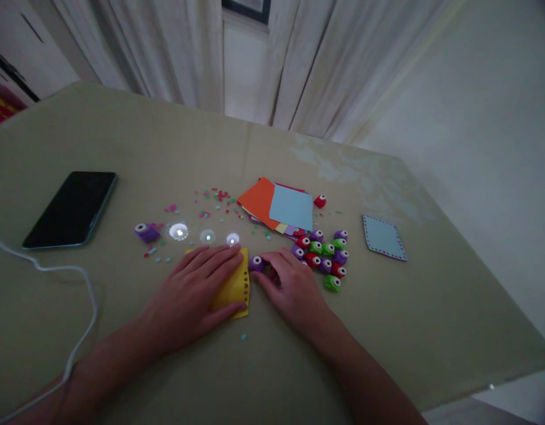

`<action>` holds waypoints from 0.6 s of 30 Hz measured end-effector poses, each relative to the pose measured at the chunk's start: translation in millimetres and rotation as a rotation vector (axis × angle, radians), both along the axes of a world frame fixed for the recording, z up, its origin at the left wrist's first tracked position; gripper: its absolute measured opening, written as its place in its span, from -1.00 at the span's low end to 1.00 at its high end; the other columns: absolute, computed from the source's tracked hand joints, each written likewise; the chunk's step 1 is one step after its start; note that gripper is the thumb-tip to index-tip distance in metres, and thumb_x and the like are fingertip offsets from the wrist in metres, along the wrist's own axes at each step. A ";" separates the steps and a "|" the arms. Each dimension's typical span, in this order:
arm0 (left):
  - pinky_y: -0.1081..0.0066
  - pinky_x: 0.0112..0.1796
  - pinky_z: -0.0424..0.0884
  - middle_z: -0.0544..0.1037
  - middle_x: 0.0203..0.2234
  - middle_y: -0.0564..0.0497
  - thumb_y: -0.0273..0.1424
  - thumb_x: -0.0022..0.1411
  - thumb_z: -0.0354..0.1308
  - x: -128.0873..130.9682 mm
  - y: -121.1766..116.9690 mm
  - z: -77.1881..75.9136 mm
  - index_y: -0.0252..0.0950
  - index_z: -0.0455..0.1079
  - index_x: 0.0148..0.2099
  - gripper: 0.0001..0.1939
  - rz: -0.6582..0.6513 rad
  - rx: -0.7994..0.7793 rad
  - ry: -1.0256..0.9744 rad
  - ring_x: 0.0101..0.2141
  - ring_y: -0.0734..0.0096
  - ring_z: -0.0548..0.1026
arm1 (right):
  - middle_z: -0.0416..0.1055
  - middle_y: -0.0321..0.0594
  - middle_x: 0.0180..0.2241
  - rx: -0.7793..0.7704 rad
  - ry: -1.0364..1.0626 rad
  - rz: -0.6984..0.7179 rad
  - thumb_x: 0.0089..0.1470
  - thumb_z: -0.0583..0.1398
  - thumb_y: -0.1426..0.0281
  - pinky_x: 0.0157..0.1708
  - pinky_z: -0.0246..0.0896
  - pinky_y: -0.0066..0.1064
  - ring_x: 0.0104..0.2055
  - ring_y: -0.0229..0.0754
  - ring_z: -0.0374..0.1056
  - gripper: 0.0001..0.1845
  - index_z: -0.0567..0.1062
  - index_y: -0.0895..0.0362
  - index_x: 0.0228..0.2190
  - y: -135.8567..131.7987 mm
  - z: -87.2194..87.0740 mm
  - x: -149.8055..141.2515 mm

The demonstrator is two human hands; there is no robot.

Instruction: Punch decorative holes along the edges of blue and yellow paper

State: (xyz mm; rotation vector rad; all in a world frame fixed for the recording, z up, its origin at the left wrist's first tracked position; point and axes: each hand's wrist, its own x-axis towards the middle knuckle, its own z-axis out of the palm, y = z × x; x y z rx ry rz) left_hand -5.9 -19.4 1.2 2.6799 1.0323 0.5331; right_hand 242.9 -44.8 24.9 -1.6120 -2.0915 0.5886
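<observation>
My left hand [205, 283] lies flat on a yellow sheet of paper [237, 289], fingers stretched out, pressing it to the table. Small dark shapes, apparently punched holes, line the sheet's right edge. At that edge's upper end, my right hand [290, 283] pinches a purple paper punch [256, 263] between thumb and fingers. Whether the paper sits inside the punch's slot I cannot tell. Right beside my right hand stands a cluster of several red, green and purple paper punches [328, 249], partly hidden by the hand.
Coloured paper sheets [292, 206] lie stacked behind my hands, with a red punch [320, 201] alongside. A hole-edged blue card [384, 237] lies right. Left are another purple punch [147, 232], a tablet [71, 209] and a white cable [88, 283]. Paper confetti [219, 195] is scattered about.
</observation>
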 end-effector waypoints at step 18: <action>0.00 0.36 0.24 0.42 0.41 -0.15 0.06 0.48 0.17 0.4 -0.7 0.0 -0.18 0.26 0.48 -0.30 0.017 -0.034 -0.018 0.35 -0.05 0.40 | 0.58 -0.11 -0.10 -0.017 0.006 -0.006 0.30 0.39 0.35 -0.09 0.43 -0.26 -0.09 -0.03 0.52 -0.79 0.60 0.11 -0.05 -0.4 3.8 -0.5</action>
